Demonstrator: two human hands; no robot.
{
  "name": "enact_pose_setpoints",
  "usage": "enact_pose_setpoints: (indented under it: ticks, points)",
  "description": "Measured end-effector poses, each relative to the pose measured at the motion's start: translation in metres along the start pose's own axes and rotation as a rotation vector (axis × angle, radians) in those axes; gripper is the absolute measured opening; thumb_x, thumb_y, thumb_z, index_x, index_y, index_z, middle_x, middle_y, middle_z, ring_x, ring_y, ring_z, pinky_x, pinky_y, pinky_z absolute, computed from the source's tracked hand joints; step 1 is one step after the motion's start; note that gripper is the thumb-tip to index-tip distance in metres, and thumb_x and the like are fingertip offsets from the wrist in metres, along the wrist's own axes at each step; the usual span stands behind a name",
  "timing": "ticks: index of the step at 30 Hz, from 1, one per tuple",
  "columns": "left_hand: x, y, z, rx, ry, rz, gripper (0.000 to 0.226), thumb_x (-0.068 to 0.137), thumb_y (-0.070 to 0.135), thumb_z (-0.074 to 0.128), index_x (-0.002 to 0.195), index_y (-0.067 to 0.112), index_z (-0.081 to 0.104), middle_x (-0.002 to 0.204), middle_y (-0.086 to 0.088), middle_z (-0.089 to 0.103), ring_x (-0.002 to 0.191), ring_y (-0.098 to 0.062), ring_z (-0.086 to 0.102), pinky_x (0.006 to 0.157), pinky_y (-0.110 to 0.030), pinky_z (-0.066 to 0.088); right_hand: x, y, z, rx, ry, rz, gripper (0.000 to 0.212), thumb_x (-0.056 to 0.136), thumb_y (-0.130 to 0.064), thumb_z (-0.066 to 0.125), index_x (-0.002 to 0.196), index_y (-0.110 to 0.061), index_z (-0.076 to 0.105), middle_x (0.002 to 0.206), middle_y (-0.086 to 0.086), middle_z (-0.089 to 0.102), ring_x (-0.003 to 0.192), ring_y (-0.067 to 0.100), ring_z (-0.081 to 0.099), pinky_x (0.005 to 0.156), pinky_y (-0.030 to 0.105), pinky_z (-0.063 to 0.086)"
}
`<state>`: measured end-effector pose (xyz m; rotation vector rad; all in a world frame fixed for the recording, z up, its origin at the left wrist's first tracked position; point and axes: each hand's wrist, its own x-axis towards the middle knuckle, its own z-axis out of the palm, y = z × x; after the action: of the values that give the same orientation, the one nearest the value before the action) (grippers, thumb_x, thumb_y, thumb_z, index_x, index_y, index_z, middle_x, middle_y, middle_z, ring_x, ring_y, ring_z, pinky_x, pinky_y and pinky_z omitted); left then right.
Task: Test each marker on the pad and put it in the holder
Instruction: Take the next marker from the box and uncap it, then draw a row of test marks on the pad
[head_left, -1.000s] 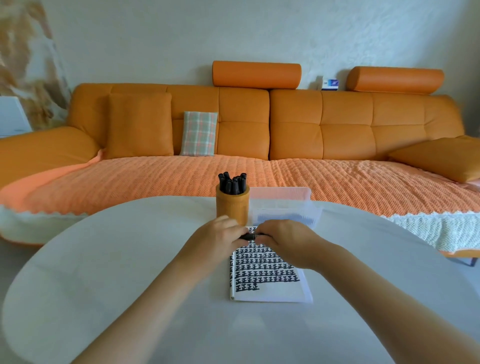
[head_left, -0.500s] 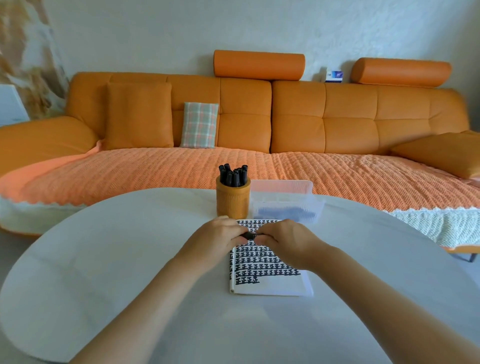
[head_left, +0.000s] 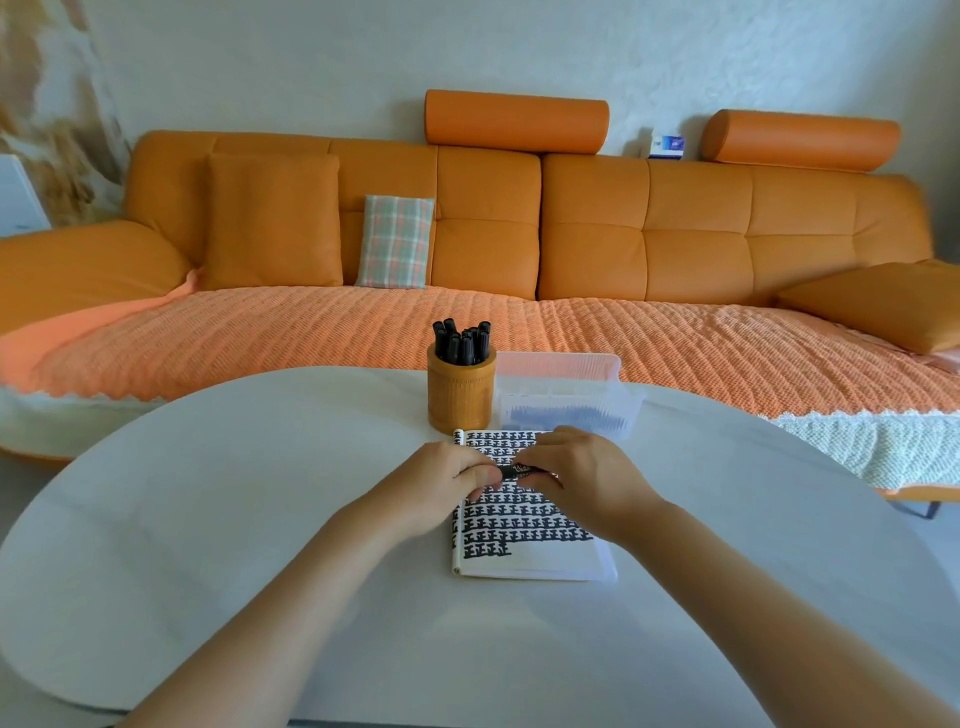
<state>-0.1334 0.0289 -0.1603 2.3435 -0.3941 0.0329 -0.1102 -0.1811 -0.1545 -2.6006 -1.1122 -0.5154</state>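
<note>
Both hands (head_left: 524, 480) pinch marker (head_left: 522, 472) over pad (head_left: 524, 556); cap seemingly on.

One pad (head_left: 524, 561), one holder (head_left: 461, 397) of several markers (head_left: 462, 343), one held marker (head_left: 519, 471), one clear box (head_left: 563, 387).

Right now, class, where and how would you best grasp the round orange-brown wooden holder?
Wrap the upright wall of the wooden holder from the left: capped black markers fill its top, a clear plastic box crowds its right, and left hand and right hand hold a black marker just in front.
</note>
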Motion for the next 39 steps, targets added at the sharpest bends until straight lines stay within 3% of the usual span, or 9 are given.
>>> enact_pose_setpoints:
  ticks: [4, 9, 15, 20, 24, 28, 31, 36, 39]
  points:
    - [0.003, -0.012, -0.010, 0.321, 0.140, 0.256, 0.018, 0.093, 0.024, 0.063, 0.105, 0.016, 0.073, 0.088, 0.005, 0.063, 0.085, -0.011, 0.054, 0.074, -0.030, 0.044, -0.005, 0.002, -0.010, 0.162, -0.175, 0.226, 0.039, 0.099, -0.037, 0.052, 0.064, -0.020, 0.050, 0.055, -0.005, 0.047, 0.053, 0.012, 0.041, 0.055, 0.035, 0.037]
    - [0.003, -0.029, -0.015, 0.232, 0.262, 0.224, 0.026, 0.090, 0.030, 0.066, 0.114, 0.023, 0.071, 0.095, 0.012, 0.055, 0.090, -0.003, 0.050, 0.079, -0.018, 0.042, -0.017, 0.019, -0.022, 0.224, -0.160, 0.337, 0.041, 0.099, -0.034, 0.052, 0.062, -0.019, 0.046, 0.062, -0.004, 0.047, 0.056, 0.013, 0.044, 0.059, 0.036, 0.040]
    - [0.000, -0.025, 0.010, 0.133, 0.188, 0.117, 0.016, 0.084, 0.039, 0.071, 0.098, 0.034, 0.065, 0.093, 0.019, 0.056, 0.087, 0.002, 0.051, 0.073, -0.021, 0.042, -0.032, 0.015, -0.007, 0.321, -0.073, 0.452, 0.024, 0.103, -0.025, 0.044, 0.105, -0.021, 0.067, 0.084, 0.001, 0.052, 0.075, 0.018, 0.054, 0.069, 0.026, 0.042]
    - [0.000, -0.031, 0.015, 0.142, 0.190, 0.065, 0.011, 0.084, 0.042, 0.070, 0.091, 0.036, 0.065, 0.091, 0.019, 0.050, 0.093, 0.006, 0.044, 0.073, -0.020, 0.034, -0.036, 0.008, 0.001, 0.435, -0.045, 0.534, 0.040, 0.100, -0.021, 0.050, 0.139, -0.031, 0.048, 0.093, -0.007, 0.059, 0.063, 0.006, 0.054, 0.062, 0.016, 0.043]
    - [-0.003, -0.034, 0.016, 0.150, 0.177, 0.061, 0.011, 0.088, 0.044, 0.065, 0.096, 0.036, 0.066, 0.096, 0.019, 0.051, 0.097, 0.003, 0.044, 0.079, -0.022, 0.038, -0.037, 0.001, -0.004, 0.513, 0.040, 0.492, 0.029, 0.097, -0.013, 0.053, 0.110, -0.038, 0.045, 0.095, -0.007, 0.058, 0.052, 0.006, 0.049, 0.055, 0.017, 0.043]
    - [-0.009, -0.034, 0.016, 0.164, 0.155, 0.084, 0.025, 0.092, 0.048, 0.057, 0.110, 0.033, 0.066, 0.099, 0.019, 0.050, 0.101, 0.002, 0.043, 0.086, -0.024, 0.039, -0.037, -0.002, -0.006, 0.631, 0.112, 0.542, 0.025, 0.098, -0.009, 0.051, 0.092, -0.031, 0.060, 0.096, -0.003, 0.059, 0.053, 0.013, 0.049, 0.056, 0.022, 0.044]
    - [-0.017, -0.031, 0.013, 0.195, 0.208, 0.168, 0.028, 0.094, 0.042, 0.057, 0.115, 0.027, 0.066, 0.102, 0.018, 0.051, 0.102, 0.001, 0.044, 0.088, -0.024, 0.040, -0.037, -0.006, -0.010, 0.813, 0.132, 0.602, 0.033, 0.100, -0.007, 0.045, 0.102, -0.029, 0.070, 0.087, -0.005, 0.060, 0.062, 0.012, 0.058, 0.058, 0.021, 0.048]
    - [-0.043, -0.016, 0.018, 0.204, 0.282, 0.426, 0.016, 0.088, 0.031, 0.061, 0.094, 0.020, 0.070, 0.090, 0.013, 0.055, 0.086, -0.002, 0.052, 0.071, -0.024, 0.048, -0.042, -0.013, -0.009, 1.017, 0.112, 0.621, 0.057, 0.090, 0.015, 0.038, 0.119, -0.025, 0.065, 0.106, 0.002, 0.067, 0.088, 0.025, 0.063, 0.073, 0.030, 0.055]
    - [-0.062, -0.009, 0.034, 0.249, 0.251, 0.559, 0.009, 0.087, 0.022, 0.066, 0.092, 0.017, 0.071, 0.086, 0.007, 0.058, 0.082, -0.009, 0.053, 0.066, -0.028, 0.046, -0.050, -0.025, -0.004, 0.999, 0.105, 0.570, 0.034, 0.092, 0.003, 0.061, 0.110, -0.024, 0.065, 0.098, 0.001, 0.066, 0.083, 0.013, 0.061, 0.072, 0.025, 0.053]
